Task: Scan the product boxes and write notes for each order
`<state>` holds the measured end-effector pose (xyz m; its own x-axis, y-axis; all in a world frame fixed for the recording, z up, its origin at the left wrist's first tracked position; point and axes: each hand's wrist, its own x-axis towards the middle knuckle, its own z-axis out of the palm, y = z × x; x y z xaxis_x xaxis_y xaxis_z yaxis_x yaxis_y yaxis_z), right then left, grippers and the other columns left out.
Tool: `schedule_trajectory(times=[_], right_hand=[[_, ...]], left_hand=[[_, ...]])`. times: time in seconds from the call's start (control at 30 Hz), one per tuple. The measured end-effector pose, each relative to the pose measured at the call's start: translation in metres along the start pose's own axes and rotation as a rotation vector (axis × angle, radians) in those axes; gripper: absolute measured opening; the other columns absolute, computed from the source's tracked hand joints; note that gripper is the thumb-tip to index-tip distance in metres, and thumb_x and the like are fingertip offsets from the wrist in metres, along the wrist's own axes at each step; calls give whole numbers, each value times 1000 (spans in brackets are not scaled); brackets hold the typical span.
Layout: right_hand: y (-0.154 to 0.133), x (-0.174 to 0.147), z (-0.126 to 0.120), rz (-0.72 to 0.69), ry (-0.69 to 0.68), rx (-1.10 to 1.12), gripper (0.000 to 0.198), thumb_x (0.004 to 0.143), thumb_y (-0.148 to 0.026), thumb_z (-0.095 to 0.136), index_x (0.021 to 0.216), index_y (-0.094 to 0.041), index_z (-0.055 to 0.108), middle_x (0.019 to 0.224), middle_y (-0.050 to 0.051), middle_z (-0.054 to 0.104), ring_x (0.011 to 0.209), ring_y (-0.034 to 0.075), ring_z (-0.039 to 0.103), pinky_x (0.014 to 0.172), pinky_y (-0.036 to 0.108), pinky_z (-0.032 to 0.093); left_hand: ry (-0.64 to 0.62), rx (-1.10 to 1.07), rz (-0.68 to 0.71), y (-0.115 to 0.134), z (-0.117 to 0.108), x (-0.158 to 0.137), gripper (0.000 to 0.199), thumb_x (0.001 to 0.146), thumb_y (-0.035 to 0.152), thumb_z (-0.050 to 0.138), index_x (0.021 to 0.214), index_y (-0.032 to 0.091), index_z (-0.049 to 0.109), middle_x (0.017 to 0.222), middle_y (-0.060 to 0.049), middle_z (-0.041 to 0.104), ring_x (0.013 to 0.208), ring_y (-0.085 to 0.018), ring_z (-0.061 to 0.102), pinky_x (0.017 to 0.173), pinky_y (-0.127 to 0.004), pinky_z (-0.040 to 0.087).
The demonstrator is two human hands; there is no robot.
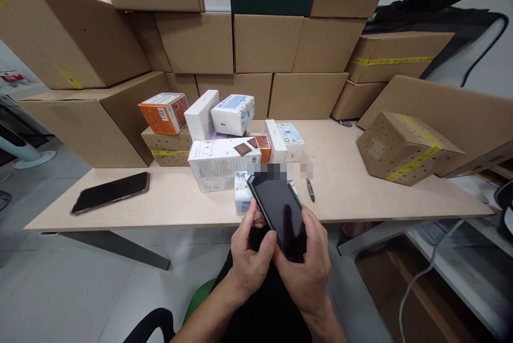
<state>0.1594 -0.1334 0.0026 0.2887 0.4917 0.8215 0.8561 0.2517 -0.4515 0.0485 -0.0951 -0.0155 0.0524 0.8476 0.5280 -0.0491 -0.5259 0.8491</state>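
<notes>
A black smartphone [282,217] is held tilted in front of me, just over the table's front edge. My left hand [253,252] grips its left side, the thumb near the lower corner and the fingers partly behind. Along the right edge, my right hand [308,265] closes round the same phone. Just beyond it are a small white patterned box [242,193], partly hidden by the phone, and a short grey pen-like tool [310,191]. A blurred patch covers the phone's top end.
Another black phone [112,192] lies on the table [172,209] at left. Orange [162,114] and white boxes [224,164] are piled in the middle. Large cartons [252,44] wall the back. A taped carton [404,148] leans at right; a cable [417,279] hangs below it.
</notes>
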Motion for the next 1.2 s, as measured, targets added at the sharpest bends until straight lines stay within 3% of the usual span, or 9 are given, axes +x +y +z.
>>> schedule_trajectory(times=[0.27, 0.37, 0.53, 0.63, 0.87, 0.97, 1.03, 1.13, 1.2], right_hand=[[11, 3, 0, -2, 22, -23, 81, 77, -32, 79, 147, -15, 42, 130, 19, 60, 119, 32, 60, 95, 52, 54], [26, 6, -6, 70, 60, -97, 81, 77, -34, 80, 147, -16, 43, 130, 18, 61, 117, 32, 61, 96, 50, 54], [80, 25, -23, 198, 128, -335, 82, 75, -44, 78, 145, -13, 47, 131, 20, 61, 117, 37, 60, 98, 54, 49], [118, 40, -32, 274, 68, -451, 78, 79, -50, 71, 142, -10, 49, 129, 22, 62, 117, 38, 58, 99, 55, 45], [167, 58, -22, 413, -184, -637, 77, 80, -54, 59, 139, -6, 50, 109, 23, 65, 100, 36, 59, 92, 52, 45], [174, 57, -16, 459, -239, -659, 76, 82, -54, 59, 138, -5, 50, 109, 23, 65, 102, 37, 57, 92, 52, 44], [173, 56, -17, 450, -230, -671, 78, 81, -58, 60, 138, -5, 50, 117, 27, 61, 114, 41, 52, 95, 57, 41], [154, 59, -27, 378, -117, -617, 83, 81, -65, 61, 139, -7, 51, 138, 31, 48, 129, 46, 40, 97, 65, 38], [129, 63, -32, 332, -144, -410, 77, 84, -63, 60, 141, -13, 50, 142, 26, 47, 121, 39, 50, 92, 58, 46]], left_hand=[[-36, 50, 24, -1, -1, 4, 59, 95, 24, 59, 150, 25, 40, 122, -9, 69, 99, -17, 67, 90, -30, 56], [-6, 116, 152, -5, -7, 7, 60, 94, 21, 58, 151, 24, 38, 121, -11, 67, 101, -20, 66, 89, -34, 56], [203, 429, 401, -12, -29, 23, 51, 89, 18, 62, 139, 26, 53, 121, -11, 59, 113, -26, 57, 92, -45, 54], [227, 532, 350, -13, -38, 34, 52, 89, 21, 63, 139, 26, 52, 127, -12, 52, 122, -28, 51, 97, -49, 51], [27, 580, 211, -16, -37, 44, 43, 95, 25, 56, 138, 27, 53, 134, -12, 49, 128, -26, 50, 102, -45, 50], [13, 587, 184, -19, -37, 45, 38, 97, 27, 54, 135, 26, 57, 134, -11, 51, 126, -26, 53, 99, -43, 52], [21, 587, 174, -21, -38, 45, 37, 97, 28, 54, 133, 26, 58, 134, -11, 53, 126, -26, 53, 98, -42, 53], [31, 586, 176, -23, -40, 45, 35, 96, 27, 54, 131, 25, 60, 133, -11, 55, 127, -26, 54, 99, -43, 53], [30, 582, 201, -24, -40, 45, 33, 96, 25, 55, 128, 24, 61, 130, -11, 58, 126, -26, 55, 99, -42, 53]])
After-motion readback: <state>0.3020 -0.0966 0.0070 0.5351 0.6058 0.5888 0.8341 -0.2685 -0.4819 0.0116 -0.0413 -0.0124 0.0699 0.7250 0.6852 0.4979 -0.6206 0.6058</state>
